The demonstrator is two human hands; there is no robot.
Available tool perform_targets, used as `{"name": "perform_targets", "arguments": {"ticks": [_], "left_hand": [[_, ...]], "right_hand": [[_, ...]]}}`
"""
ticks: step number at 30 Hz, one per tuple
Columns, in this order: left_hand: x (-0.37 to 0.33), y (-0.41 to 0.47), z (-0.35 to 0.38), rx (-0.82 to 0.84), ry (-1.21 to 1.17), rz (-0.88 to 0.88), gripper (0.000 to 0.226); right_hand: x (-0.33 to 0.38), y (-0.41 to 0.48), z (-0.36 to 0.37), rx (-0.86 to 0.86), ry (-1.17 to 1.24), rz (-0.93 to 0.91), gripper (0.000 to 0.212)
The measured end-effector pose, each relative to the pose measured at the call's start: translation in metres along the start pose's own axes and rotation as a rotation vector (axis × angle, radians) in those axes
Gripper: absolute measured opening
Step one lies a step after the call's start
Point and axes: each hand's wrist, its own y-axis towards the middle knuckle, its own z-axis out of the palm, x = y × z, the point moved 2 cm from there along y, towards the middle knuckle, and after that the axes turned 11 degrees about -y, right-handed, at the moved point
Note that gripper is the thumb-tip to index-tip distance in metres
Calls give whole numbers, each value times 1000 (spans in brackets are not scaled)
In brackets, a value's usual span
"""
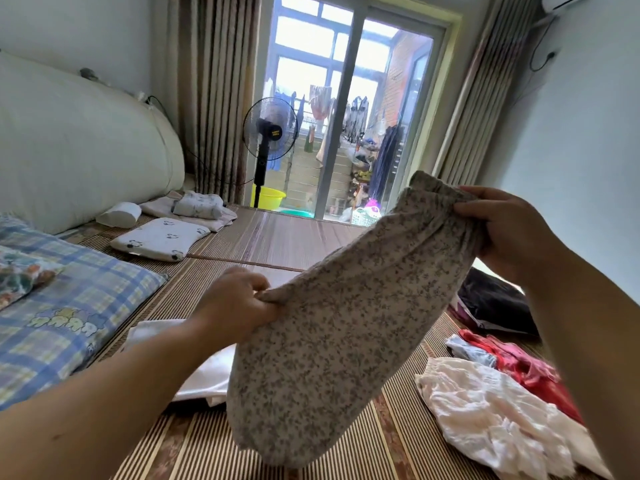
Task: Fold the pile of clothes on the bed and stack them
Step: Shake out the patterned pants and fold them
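The room is a bedroom with a glass sliding door (pixel 346 98) at the far end, brown curtains (pixel 214 81) beside it, and a black standing fan (pixel 270 133) in front of the left curtain. The bed is covered with a striped mat (pixel 277 237). Above this mat the person holds up a grey flowered garment (pixel 346 334) with both hands. The right hand (pixel 502 230) is the higher one, and its fingers are curled around the gathered elastic edge at the top of the garment. The left hand (pixel 235 306) is lower and pinches a fold at the left edge of the cloth between thumb and fingers. The garment hangs slanted between the two hands, and its lower end comes close to the mat; I cannot tell if it touches. Under the left hand a white cloth (pixel 207 375) lies flat on the mat. Below the right hand lie unfolded clothes: a black one (pixel 495 303), a red one (pixel 519 362) and a pale cream one (pixel 485 410). To the left of the left hand is a blue checked blanket (pixel 69 306), and far beyond that hand are a small printed pillow (pixel 159 239) and some folded clothes (pixel 197 206).
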Motion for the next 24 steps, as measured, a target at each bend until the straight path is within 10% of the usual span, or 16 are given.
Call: {"name": "perform_targets", "arguments": {"ticks": [6,13,17,21,24], "left_hand": [[-9,-21,-1,633,-711,-250,74],[45,0,48,598,-1156,-464,60],[112,21,94,437,-765,-573,55],[160,29,139,323,54,-428,70],[178,22,175,539,284,-225,72]], "right_hand": [[18,19,-10,-3,50,-72,20],[-73,80,20,-17,69,76,18],[-186,122,58,0,-37,243,28],[-298,117,88,70,-773,396,59],[-351,82,121,191,-995,320,47]]}}
